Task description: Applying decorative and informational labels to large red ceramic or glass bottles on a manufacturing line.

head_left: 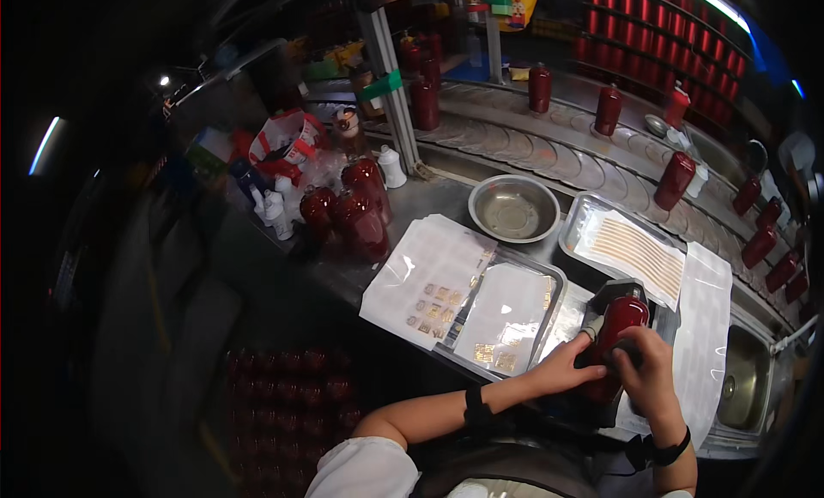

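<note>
A glossy dark red bottle (627,313) lies in a dark holder (611,292) on the bench in front of me. My left hand (565,367) grips its left side, with something pale on a fingertip. My right hand (650,371) is curled over the bottle's near part, its fingers closed round a small dark object (627,352) that I cannot make out. Just left of the bottle is a metal tray (558,302) with a clear sheet (502,305) bearing a few gold decals. Another decal sheet (421,266) overlaps its left side.
A round metal bowl (515,239) of liquid stands behind the trays. Beside it, a second tray (573,232) holds a sheet of gold stripes (639,253). Several red bottles (356,215) cluster at the left; others stand along a conveyor (549,150). A sink (745,378) lies at right.
</note>
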`<move>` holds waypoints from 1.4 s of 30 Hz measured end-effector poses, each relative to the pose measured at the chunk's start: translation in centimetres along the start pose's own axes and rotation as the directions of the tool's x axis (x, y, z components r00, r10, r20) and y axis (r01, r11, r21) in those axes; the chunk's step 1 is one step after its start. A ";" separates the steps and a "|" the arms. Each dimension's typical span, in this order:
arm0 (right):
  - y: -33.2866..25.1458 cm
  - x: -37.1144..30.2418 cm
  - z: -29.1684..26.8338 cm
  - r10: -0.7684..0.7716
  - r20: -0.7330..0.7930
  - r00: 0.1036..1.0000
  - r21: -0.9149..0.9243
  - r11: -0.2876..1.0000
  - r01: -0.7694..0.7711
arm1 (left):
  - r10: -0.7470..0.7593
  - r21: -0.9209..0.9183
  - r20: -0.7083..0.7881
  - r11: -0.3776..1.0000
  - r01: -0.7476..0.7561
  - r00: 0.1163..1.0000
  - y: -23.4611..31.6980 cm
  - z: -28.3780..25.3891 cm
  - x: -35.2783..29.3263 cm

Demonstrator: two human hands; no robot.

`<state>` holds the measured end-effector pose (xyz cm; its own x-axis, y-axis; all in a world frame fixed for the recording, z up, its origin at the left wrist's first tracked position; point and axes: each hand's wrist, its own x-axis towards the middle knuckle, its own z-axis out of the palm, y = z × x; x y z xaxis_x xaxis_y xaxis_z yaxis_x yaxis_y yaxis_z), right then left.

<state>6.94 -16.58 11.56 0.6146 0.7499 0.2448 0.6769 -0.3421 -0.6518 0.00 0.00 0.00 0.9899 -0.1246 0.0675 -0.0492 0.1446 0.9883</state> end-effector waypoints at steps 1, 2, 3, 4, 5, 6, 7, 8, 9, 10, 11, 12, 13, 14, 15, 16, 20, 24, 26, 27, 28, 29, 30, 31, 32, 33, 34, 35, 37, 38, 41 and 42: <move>-0.2 0.5 0.7 -0.043 -0.160 0.986 -0.145 0.989 0.020 | 0.017 -0.008 0.003 1.000 -0.017 1.000 -0.5 0.0 -0.1; -0.6 1.0 1.3 -0.110 -0.309 0.945 -0.285 0.958 0.018 | 0.034 -0.016 0.005 0.999 -0.034 0.999 -1.1 -0.2 -0.2; -0.2 1.7 -0.2 -0.146 -0.272 0.951 -0.302 0.952 0.060 | 0.078 -0.041 -0.033 0.996 -0.079 0.996 -0.6 1.0 1.3; -1.0 1.5 0.3 -0.293 -0.180 0.939 -0.426 0.884 0.195 | 0.039 -0.007 -0.002 0.999 -0.039 0.999 0.0 0.6 0.6; -1.9 1.2 0.7 -0.425 -0.072 0.903 -0.528 0.784 0.327 | -0.003 0.027 0.027 1.000 0.002 1.000 0.5 0.0 0.0; -3.0 1.0 1.4 -0.478 -0.003 0.878 -0.509 0.757 0.410 | 0.057 0.003 -0.015 0.998 -0.057 0.998 0.3 -0.3 -0.8; -3.7 0.2 1.1 -0.445 0.135 0.886 -0.452 0.768 0.454 | 0.119 -0.027 -0.053 0.992 -0.121 0.991 0.7 -0.1 -1.0; -3.4 -0.4 1.3 -0.477 0.196 0.857 -0.380 0.769 0.515 | 0.124 0.153 -0.113 0.983 -0.106 0.986 0.9 -0.5 -1.9; -3.2 -1.1 1.4 -0.506 0.252 0.825 -0.302 0.769 0.563 | 0.122 0.148 -0.119 0.983 -0.104 0.985 0.6 -0.6 -2.2; -3.3 -1.6 1.3 -0.517 0.256 0.817 -0.258 0.778 0.573 | 0.176 0.304 -0.126 0.943 -0.131 0.976 0.1 -0.7 -2.4; -2.9 -2.1 1.2 -0.511 0.260 0.819 -0.255 0.782 0.569 | 0.228 0.452 -0.121 0.879 -0.151 0.966 -0.3 -0.6 -2.6; -2.1 -2.9 1.0 -0.418 0.069 0.906 -0.218 0.880 0.423 | 0.195 0.448 -0.081 0.883 -0.139 0.977 0.9 -0.2 -3.0; -1.3 -3.5 0.9 -0.291 -0.120 0.949 -0.150 0.951 0.272 | 0.182 0.439 -0.063 0.888 -0.137 0.981 2.1 0.2 -3.5; -0.6 -3.9 0.8 -0.193 -0.268 0.944 -0.150 0.976 0.157 | 0.255 0.575 0.007 0.790 -0.213 0.967 3.2 0.6 -4.0; -0.1 -4.6 0.7 -0.096 -0.361 0.928 -0.103 0.993 0.063 | 0.315 0.682 0.097 0.670 -0.294 0.944 3.6 1.1 -4.6; 0.4 -5.4 0.9 -0.164 -0.343 0.925 -0.137 0.983 0.123 | 0.312 0.713 0.129 0.631 -0.306 0.941 3.4 1.4 -4.7; 0.8 -8.3 1.0 -0.133 -0.265 0.955 -0.030 0.991 0.130 | 0.338 0.770 0.130 0.558 -0.310 0.932 3.3 1.3 -4.2; 2.1 -6.1 0.6 0.061 -0.468 0.882 0.122 0.993 -0.004 | 0.320 0.810 0.088 0.528 -0.254 0.943 3.9 1.3 -3.5; 2.2 -6.3 1.1 0.103 -0.431 0.896 0.274 0.961 0.022 | 0.334 0.819 0.079 0.516 -0.252 0.939 4.0 1.6 -3.5; 2.5 -6.7 1.1 -0.091 -0.377 0.922 0.066 0.990 0.125 | 0.309 0.820 0.054 0.529 -0.219 0.949 4.0 1.6 -3.5; 2.5 -7.5 1.2 -0.146 -0.358 0.922 0.049 0.984 0.174 | 0.303 0.823 0.059 0.524 -0.218 0.951 3.8 1.7 -3.3; 2.5 -8.2 1.3 -0.201 -0.336 0.920 0.034 0.974 0.226 | 0.296 0.829 0.061 0.517 -0.214 0.953 3.6 1.8 -3.1; 2.5 -8.2 1.1 -0.188 -0.347 0.919 0.030 0.977 0.211 | 0.291 0.832 0.062 0.514 -0.211 0.955 3.5 1.7 -2.9; 2.3 -8.3 1.0 -0.022 -0.349 0.937 0.187 0.978 0.093 | 0.276 0.824 0.086 0.521 -0.224 0.957 3.6 2.1 -2.8; 2.3 -8.0 0.9 0.140 -0.327 0.935 0.343 0.939 -0.021 | 0.296 0.837 0.056 0.506 -0.207 0.953 4.2 2.5 -2.5; 2.6 -7.2 0.8 0.330 -0.296 0.896 0.478 0.863 -0.160 | 0.310 0.849 0.034 0.493 -0.192 0.950 4.7 2.9 -2.5; 3.3 -6.0 0.7 0.381 -0.338 0.861 0.466 0.862 -0.198 | 0.302 0.858 0.046 0.477 -0.193 0.952 4.8 3.1 -2.5; 4.1 -4.8 1.2 0.379 -0.483 0.790 0.498 0.861 -0.109 | 0.287 0.855 0.064 0.479 -0.201 0.956 5.1 3.4 -2.3; 5.1 -4.5 1.0 0.444 -0.510 0.737 0.533 0.836 -0.135 | 0.304 0.896 0.085 0.392 -0.206 0.949 5.9 3.9 -1.8; 5.3 -5.6 1.4 0.293 -0.580 0.760 0.340 0.935 -0.101 | 0.267 0.904 0.129 0.365 -0.224 0.955 6.2 4.1 -1.5; 4.2 -8.7 2.0 -0.205 -0.519 0.830 0.021 0.967 0.252 | 0.336 0.895 0.110 0.376 -0.240 0.936 4.9 4.8 -0.5; 3.3 -9.4 2.4 -0.160 -0.473 0.867 0.136 0.958 0.251 | 0.323 0.904 0.131 0.350 -0.247 0.937 4.9 4.7 -0.7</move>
<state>2.42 -23.39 5.38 0.6160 0.4367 0.6557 0.7480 -0.0630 -0.6607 -1.52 -3.79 5.45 0.8946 -0.1982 0.4004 -0.3814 -0.8056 0.4534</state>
